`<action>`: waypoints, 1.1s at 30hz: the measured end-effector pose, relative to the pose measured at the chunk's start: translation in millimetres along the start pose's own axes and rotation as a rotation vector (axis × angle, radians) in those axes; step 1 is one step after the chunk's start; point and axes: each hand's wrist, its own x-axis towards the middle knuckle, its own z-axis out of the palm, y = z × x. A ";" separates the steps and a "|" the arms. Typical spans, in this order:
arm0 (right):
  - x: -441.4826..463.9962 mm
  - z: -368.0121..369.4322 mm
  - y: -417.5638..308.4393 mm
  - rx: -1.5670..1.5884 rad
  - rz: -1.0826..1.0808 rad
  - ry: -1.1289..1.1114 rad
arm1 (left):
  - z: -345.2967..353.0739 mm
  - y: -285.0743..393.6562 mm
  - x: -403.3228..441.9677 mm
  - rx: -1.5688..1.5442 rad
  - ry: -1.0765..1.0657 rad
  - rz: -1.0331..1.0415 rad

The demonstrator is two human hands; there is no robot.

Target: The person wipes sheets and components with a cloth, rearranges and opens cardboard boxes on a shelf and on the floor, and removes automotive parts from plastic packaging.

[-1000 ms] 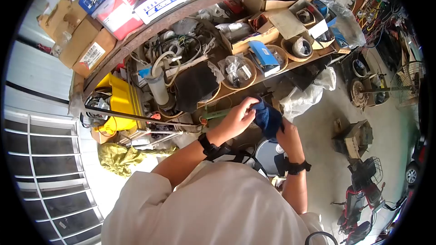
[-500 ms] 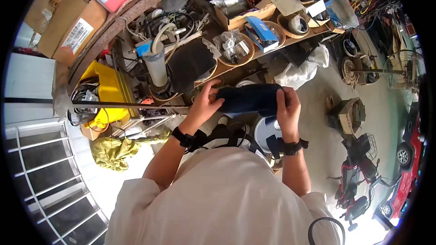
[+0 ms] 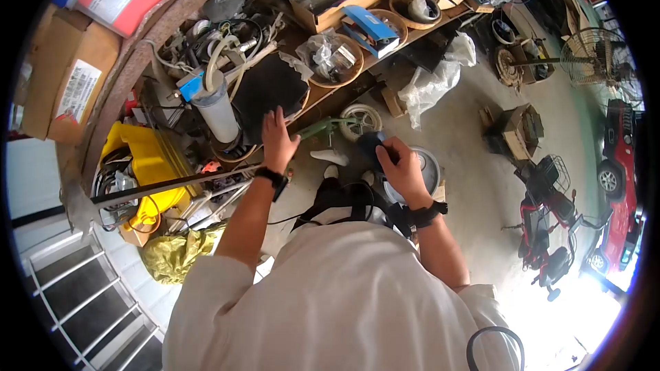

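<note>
The left hand [image 3: 277,144] has let go of the dark blue cloth [image 3: 370,150], which a moment ago was stretched between both hands, and now reaches up to the lower edge of the black sheet [image 3: 268,89]. Its fingers are extended and a little apart, with nothing visible in them; whether the fingertips touch the sheet or only pass in front of it, I cannot tell. The right hand [image 3: 404,170], below and to the right of the black sheet, now has the cloth to itself, bunched between thumb and fingers. The work thus passes to one hand carrying the cloth and the other free.

On the cluttered shelf [image 3: 333,98], a grey cylinder [image 3: 218,117] stands just left of the black sheet, with hoses and cables above it. Just right of the sheet is a round basket [image 3: 354,69] holding clear plastic packets, and farther right a blue box [image 3: 371,29].

In the room, a yellow bin [image 3: 144,165] is lower left of the black sheet. Below and right of the sheet, a small white wheel [image 3: 360,122] shows under the shelf. Farther right come a white plastic bag [image 3: 436,86], an opened carton [image 3: 515,130] on the floor, and a wire-caged fan [image 3: 592,56].
</note>
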 end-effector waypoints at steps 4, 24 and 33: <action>-16.9 -4.6 -3.3 -0.111 0.042 0.014 | 31.6 -42.7 19.7 0.344 -0.214 -0.130; 34.5 39.7 25.6 0.056 -0.105 -0.018 | -13.2 -99.0 1.4 -0.058 0.087 -0.014; 69.2 119.5 48.5 0.022 0.085 -0.457 | 45.9 -70.0 -10.3 0.439 -0.082 0.082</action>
